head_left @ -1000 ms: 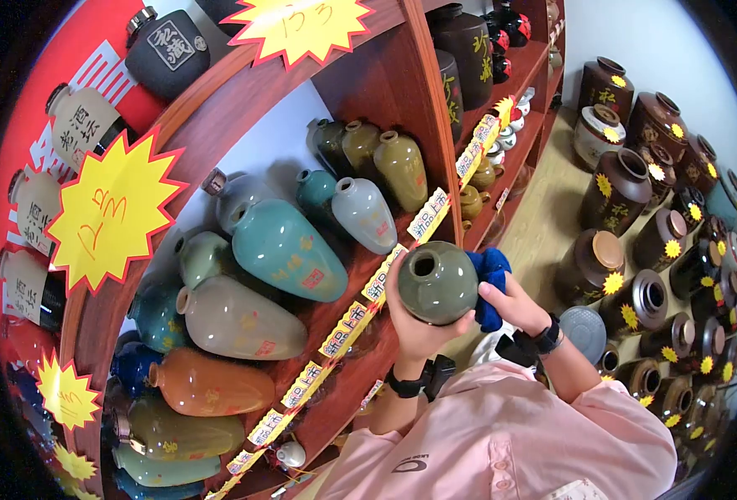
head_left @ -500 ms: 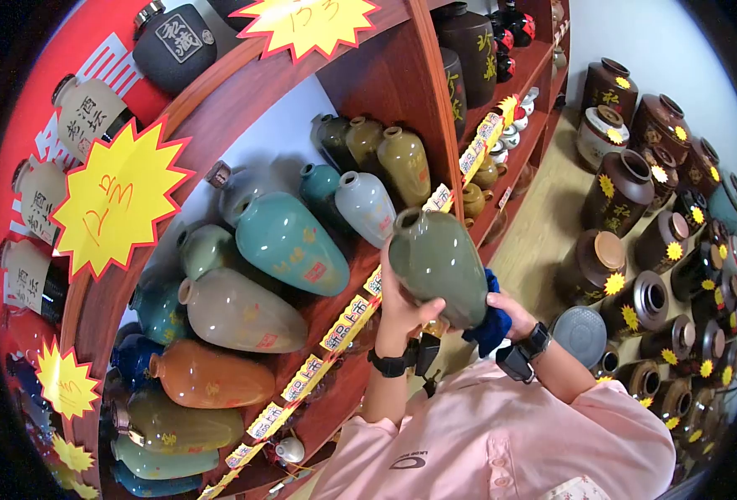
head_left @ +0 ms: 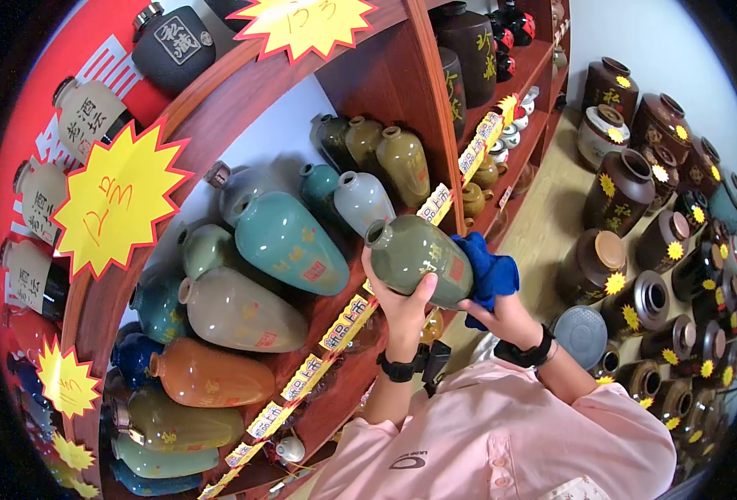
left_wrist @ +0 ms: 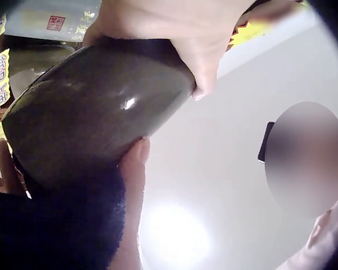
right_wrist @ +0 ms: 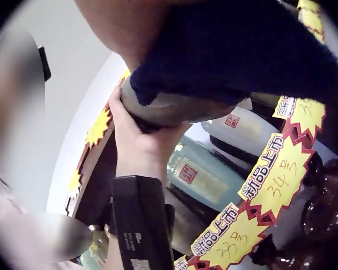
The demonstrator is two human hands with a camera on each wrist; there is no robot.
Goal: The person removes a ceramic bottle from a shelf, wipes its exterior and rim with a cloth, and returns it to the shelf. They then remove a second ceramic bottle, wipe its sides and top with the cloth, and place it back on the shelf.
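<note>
A glossy green ceramic wine jar (head_left: 414, 257), with gold characters and a red seal mark, is held tilted in front of the shelf, its open mouth toward the upper left. My left hand (head_left: 402, 315) grips its shoulder from below, thumb across the near side. Against the base, my right hand (head_left: 503, 319) holds a bunched blue cloth (head_left: 491, 268). In the left wrist view the jar (left_wrist: 101, 107) lies between both hands, with the cloth (left_wrist: 56, 225) dark at its lower end. The cloth (right_wrist: 231, 50) hides much of the jar in the right wrist view.
A wooden shelf (head_left: 385, 75) on the left carries several glazed jars, including a teal one (head_left: 289, 242) and an orange one (head_left: 210, 379). Yellow price tags (head_left: 348, 321) line its edge. Large brown jars (head_left: 619, 192) crowd the floor at right, near a grey round lid (head_left: 579, 336).
The jar has gone from mouth facing up to tilted on its side, its mouth now leftward and the red seal showing. The right hand with the cloth has shifted along the base.
</note>
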